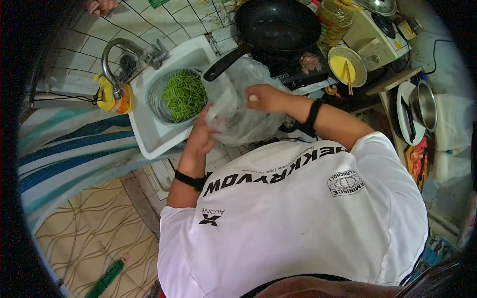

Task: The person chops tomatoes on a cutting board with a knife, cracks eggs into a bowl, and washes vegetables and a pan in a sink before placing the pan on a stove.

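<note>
My left hand (204,128) grips the left side of a clear plastic bag (238,128), beside the sink's right edge. My right hand (265,98) is curled closed over the bag's upper right part. A small pale rounded object (253,98) shows at its thumb side, too small to name for certain. What lies inside the bag is blurred by the plastic. Left of the bag, cut green bean pieces (184,97) fill part of a plastic colander basket (154,97), which sits in the white sink (143,139).
A black frying pan (279,24) rests on the stove, its handle reaching over the bag. Right of it are a bowl of yellow liquid (341,67) with chopsticks (349,80) and an oil bottle (334,22). The faucet (123,46) arches over the sink's left side. A metal bowl (425,106) stands far right.
</note>
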Motion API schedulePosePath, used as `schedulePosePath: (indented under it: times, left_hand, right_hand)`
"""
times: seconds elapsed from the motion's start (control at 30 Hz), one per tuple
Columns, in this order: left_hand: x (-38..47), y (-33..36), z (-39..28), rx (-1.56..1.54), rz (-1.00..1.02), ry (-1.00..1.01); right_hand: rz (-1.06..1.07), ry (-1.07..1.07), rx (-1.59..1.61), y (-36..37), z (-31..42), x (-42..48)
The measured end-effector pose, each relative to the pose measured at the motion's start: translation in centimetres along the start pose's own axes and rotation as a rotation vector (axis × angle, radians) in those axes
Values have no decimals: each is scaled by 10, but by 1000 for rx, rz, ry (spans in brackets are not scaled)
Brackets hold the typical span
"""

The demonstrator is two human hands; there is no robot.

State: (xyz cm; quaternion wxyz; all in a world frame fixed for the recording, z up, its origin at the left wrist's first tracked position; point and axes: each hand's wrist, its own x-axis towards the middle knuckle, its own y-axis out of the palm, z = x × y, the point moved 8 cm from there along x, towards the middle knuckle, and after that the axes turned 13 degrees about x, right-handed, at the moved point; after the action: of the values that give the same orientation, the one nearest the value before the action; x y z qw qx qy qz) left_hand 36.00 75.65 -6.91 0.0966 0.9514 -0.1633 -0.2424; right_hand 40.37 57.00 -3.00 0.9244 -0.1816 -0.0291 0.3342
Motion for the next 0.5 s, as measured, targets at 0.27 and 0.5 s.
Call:
schedulePosePath:
  times: [0.27,0.5]
  left_hand:
    - [-19,-19,-2,-255,113,45]
    - [-30,-21,-9,-410,106,58]
  right_hand:
    - [325,374,-829,41,-105,28]
    - [225,681,-639,25,-74,20]
